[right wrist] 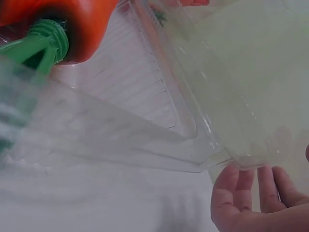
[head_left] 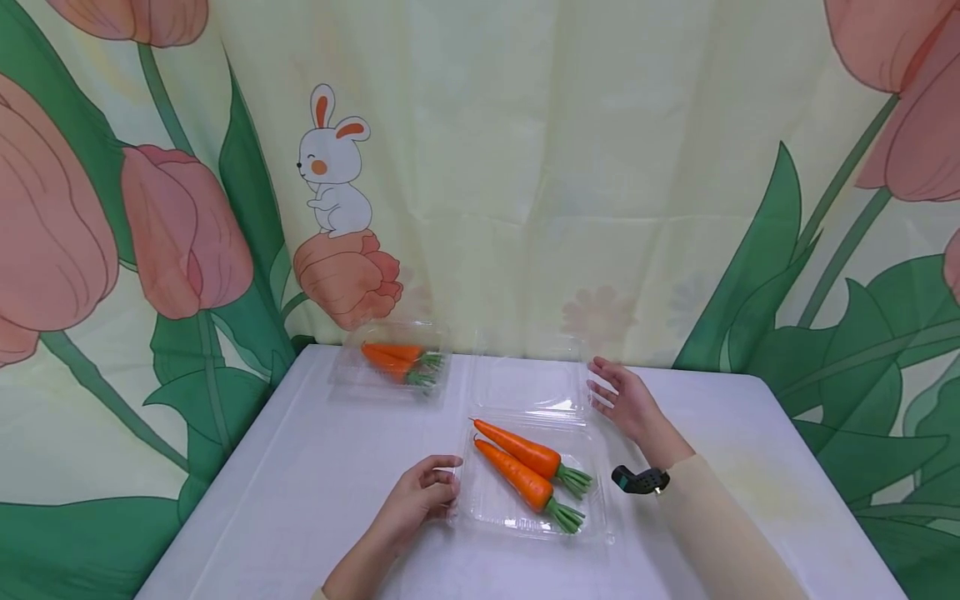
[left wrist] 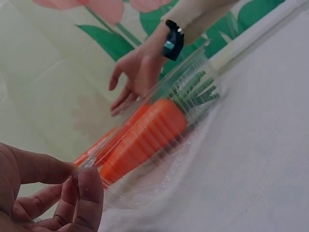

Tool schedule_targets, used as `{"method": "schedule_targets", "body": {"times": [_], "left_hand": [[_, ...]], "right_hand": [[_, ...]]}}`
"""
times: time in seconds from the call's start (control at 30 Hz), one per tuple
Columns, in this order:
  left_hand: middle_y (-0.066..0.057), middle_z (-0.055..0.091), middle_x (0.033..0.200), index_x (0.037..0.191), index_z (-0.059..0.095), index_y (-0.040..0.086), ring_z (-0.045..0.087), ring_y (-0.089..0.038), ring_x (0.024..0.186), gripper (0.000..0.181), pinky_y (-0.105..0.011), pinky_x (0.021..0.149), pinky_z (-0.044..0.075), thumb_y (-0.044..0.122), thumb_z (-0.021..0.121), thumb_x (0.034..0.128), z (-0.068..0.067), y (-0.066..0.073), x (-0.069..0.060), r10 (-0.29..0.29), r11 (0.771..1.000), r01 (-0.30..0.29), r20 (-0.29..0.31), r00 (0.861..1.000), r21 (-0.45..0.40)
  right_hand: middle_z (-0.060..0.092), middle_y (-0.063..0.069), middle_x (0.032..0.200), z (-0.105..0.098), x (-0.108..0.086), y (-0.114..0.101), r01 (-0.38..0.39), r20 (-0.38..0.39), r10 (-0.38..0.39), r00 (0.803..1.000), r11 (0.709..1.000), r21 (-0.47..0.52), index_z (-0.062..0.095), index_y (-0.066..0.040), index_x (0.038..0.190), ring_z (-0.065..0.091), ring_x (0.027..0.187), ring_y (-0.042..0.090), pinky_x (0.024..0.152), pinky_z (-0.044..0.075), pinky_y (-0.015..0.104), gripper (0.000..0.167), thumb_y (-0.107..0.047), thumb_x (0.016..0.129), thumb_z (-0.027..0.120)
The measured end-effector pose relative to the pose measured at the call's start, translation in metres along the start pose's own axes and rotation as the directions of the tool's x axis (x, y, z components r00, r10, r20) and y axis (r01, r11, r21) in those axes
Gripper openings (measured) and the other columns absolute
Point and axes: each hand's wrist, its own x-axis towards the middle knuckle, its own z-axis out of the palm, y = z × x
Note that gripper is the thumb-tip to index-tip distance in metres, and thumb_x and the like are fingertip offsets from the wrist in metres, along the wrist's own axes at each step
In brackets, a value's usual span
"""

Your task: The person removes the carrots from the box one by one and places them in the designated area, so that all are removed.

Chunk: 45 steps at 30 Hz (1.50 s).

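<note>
A clear plastic clamshell box (head_left: 491, 504) lies unfolded, its lid (head_left: 528, 387) laid back towards the curtain. Two orange carrots with green stem ends rest in the base, the front carrot (head_left: 513, 477) beside the rear carrot (head_left: 521, 446). At the base's left edge, my left hand (head_left: 416, 500) pinches the rim between thumb and forefinger, as the left wrist view shows. My right hand (head_left: 628, 406) is at the lid's right side, fingers loosely extended. In the right wrist view its fingertips (right wrist: 244, 175) touch the lid's edge, with the thumb apart from them.
Another clear box (head_left: 348, 375) with two carrots (head_left: 390, 360) inside stands at the table's back left. A white cloth covers the table (head_left: 262, 500). Behind it hangs a curtain (head_left: 487, 167) printed with tulips and a rabbit. A dark band (head_left: 639, 480) circles the right wrist.
</note>
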Motion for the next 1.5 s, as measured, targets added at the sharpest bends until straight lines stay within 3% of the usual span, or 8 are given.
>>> {"method": "schedule_targets", "body": {"times": [0.33, 0.7, 0.87, 1.03, 1.3, 1.5], "left_hand": [[-0.004, 0.061, 0.094, 0.138, 0.053, -0.004, 0.062, -0.015, 0.074, 0.048, -0.027, 0.070, 0.057, 0.004, 0.066, 0.0922, 0.000, 0.001, 0.002, -0.026, 1.000, 0.026, -0.014, 1.000, 0.005], [-0.003, 0.060, 0.096, 0.138, 0.053, -0.004, 0.061, -0.014, 0.074, 0.049, -0.027, 0.070, 0.056, 0.005, 0.067, 0.0914, 0.000, -0.001, 0.002, -0.034, 0.999, 0.034, -0.018, 0.999, -0.009], [-0.003, 0.060, 0.095, 0.137, 0.054, -0.004, 0.062, -0.015, 0.073, 0.048, -0.027, 0.070, 0.057, 0.004, 0.067, 0.0913, 0.001, 0.000, 0.003, -0.042, 0.999, 0.042, -0.025, 0.999, -0.010], [-0.003, 0.060, 0.095, 0.136, 0.054, -0.005, 0.061, -0.015, 0.072, 0.048, -0.026, 0.070, 0.057, 0.003, 0.065, 0.0906, 0.001, 0.001, 0.003, -0.046, 0.999, 0.046, -0.033, 0.998, -0.014], [-0.004, 0.060, 0.094, 0.137, 0.054, -0.005, 0.061, -0.015, 0.072, 0.048, -0.027, 0.070, 0.058, 0.004, 0.065, 0.0907, 0.002, 0.003, 0.002, -0.058, 0.998, 0.058, -0.044, 0.997, -0.004], [-0.004, 0.061, 0.094, 0.137, 0.053, -0.005, 0.062, -0.015, 0.073, 0.049, -0.027, 0.070, 0.059, 0.004, 0.066, 0.0908, 0.002, 0.003, 0.002, -0.071, 0.997, 0.071, -0.049, 0.996, -0.005]], "right_hand": [[0.019, 0.003, 0.172, -0.008, 0.007, 0.013, -0.094, -0.009, 0.096, 0.995, 0.984, 0.152, 0.016, -0.020, 0.167, 0.037, 0.141, 0.022, 0.114, 0.039, 0.032, 0.058, -0.033, 0.112, 0.030], [0.017, -0.001, 0.173, -0.017, 0.009, 0.023, -0.151, 0.002, 0.156, 0.988, 0.957, 0.248, 0.018, -0.022, 0.166, 0.042, 0.135, 0.016, 0.113, 0.039, 0.031, 0.060, -0.035, 0.110, 0.033], [0.017, 0.000, 0.173, -0.019, 0.008, 0.020, -0.156, 0.008, 0.161, 0.987, 0.947, 0.282, 0.018, -0.025, 0.167, 0.036, 0.143, 0.018, 0.118, 0.035, 0.032, 0.059, -0.037, 0.110, 0.033], [0.015, 0.003, 0.174, -0.018, 0.002, 0.014, -0.153, 0.010, 0.156, 0.988, 0.951, 0.270, 0.015, -0.025, 0.167, 0.026, 0.153, 0.022, 0.125, 0.027, 0.036, 0.059, -0.035, 0.111, 0.031], [0.016, 0.010, 0.173, -0.013, -0.017, 0.007, -0.166, -0.036, 0.178, 0.983, 0.963, 0.212, 0.016, -0.019, 0.166, 0.032, 0.150, 0.028, 0.125, 0.030, 0.044, 0.060, -0.034, 0.111, 0.033], [0.010, 0.017, 0.173, -0.015, -0.042, 0.015, -0.193, -0.026, 0.198, 0.980, 0.973, 0.124, 0.004, -0.016, 0.167, 0.027, 0.154, 0.035, 0.120, 0.036, 0.053, 0.065, -0.036, 0.111, 0.030]]}}
